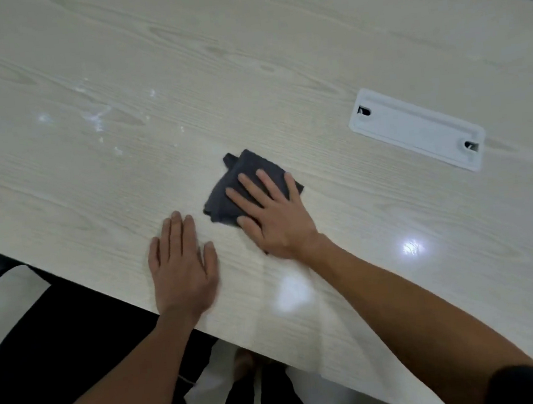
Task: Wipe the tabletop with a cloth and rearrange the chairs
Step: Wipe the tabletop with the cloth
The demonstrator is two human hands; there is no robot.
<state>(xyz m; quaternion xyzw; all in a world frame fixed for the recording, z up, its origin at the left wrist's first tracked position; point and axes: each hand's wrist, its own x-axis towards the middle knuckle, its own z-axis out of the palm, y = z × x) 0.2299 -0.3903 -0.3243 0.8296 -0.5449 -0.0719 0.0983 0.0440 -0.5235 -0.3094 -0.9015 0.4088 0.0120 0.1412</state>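
Observation:
A pale wood-grain tabletop (246, 58) fills most of the view. A folded dark grey cloth (226, 195) lies on it near the front edge. My right hand (272, 214) presses flat on the cloth with fingers spread, covering its right part. My left hand (182, 267) rests flat on the bare table just left of the cloth, fingers together, holding nothing. White smears and specks (97, 120) mark the table surface to the far left of the cloth.
A white rectangular cable-port cover (416, 129) is set into the table to the right of the cloth. Below the table's front edge at the left sits a black chair (44, 334). Light floor shows under the table edge.

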